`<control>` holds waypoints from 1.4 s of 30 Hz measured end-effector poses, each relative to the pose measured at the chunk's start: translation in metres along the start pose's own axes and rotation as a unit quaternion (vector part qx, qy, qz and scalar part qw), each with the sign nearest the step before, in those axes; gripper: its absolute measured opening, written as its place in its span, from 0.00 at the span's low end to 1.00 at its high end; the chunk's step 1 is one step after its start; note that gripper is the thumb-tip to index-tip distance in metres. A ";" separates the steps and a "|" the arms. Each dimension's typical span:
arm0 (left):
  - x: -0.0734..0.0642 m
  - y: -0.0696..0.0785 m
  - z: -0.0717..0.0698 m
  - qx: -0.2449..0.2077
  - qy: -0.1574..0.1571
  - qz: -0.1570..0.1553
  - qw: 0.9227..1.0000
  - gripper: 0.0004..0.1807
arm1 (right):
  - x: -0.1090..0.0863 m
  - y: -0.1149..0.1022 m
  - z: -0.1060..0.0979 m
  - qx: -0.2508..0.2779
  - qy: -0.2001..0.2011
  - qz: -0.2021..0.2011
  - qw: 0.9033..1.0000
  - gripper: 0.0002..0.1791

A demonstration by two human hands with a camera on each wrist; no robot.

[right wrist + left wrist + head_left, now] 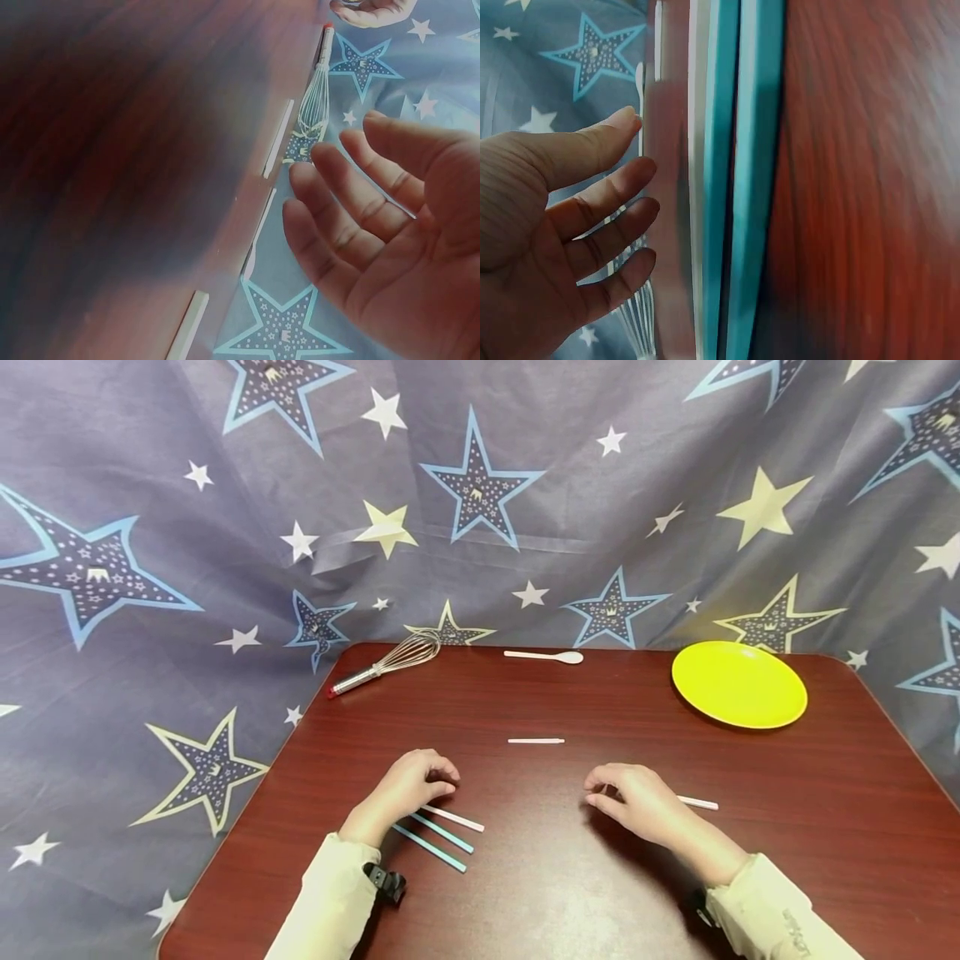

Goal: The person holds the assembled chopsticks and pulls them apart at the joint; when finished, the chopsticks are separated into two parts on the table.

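My left hand [408,787] hovers over the left part of the table, its fingers loosely bent and holding nothing. Beneath and beside it lie a white stick [459,819] and two light-blue sticks [444,833], side by side and partly hidden by the hand and wrist. The left wrist view shows these blue sticks [754,165] close up, apart from the fingers. My right hand [637,797] is held above the right half, relaxed and bare of any object. Behind it another white stick [697,802] shows in part. A short white stick [536,741] lies between and beyond the hands.
Along the back edge of the brown table [615,710] lie a whisk [393,660] with a red-tipped handle and a white spoon [547,656]. A yellow plate [738,685] sits at the back right. A grey star-patterned cloth [525,568] hangs behind the table.
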State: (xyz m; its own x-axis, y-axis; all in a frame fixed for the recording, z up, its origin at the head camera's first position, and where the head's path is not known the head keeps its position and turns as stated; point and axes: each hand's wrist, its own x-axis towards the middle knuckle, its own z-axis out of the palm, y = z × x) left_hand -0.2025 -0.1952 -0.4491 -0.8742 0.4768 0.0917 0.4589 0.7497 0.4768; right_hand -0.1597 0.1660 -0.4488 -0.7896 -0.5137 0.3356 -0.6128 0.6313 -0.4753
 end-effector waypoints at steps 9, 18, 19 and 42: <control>-0.020 -0.011 -0.012 0.049 -0.027 -0.002 0.998 0.07 | 0.004 -0.008 0.005 0.030 -0.012 0.004 0.999 0.04; -0.029 -0.016 -0.013 0.081 -0.031 0.006 0.996 0.09 | 0.007 -0.010 0.010 0.045 -0.021 0.001 0.999 0.03; -0.029 -0.015 -0.013 0.083 -0.032 0.004 0.996 0.09 | 0.007 -0.010 0.010 0.047 -0.022 0.000 0.999 0.03; -0.023 -0.012 -0.006 0.109 -0.039 0.011 0.993 0.12 | 0.004 -0.008 0.011 0.051 -0.031 0.002 0.998 0.03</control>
State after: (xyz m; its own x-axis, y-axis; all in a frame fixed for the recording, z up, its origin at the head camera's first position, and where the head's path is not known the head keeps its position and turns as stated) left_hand -0.1886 -0.2180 -0.4522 -0.8522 0.5225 0.0281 0.5092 0.8157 0.2746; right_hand -0.1574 0.1529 -0.4523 -0.7870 -0.5478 0.2837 -0.5999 0.5727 -0.5587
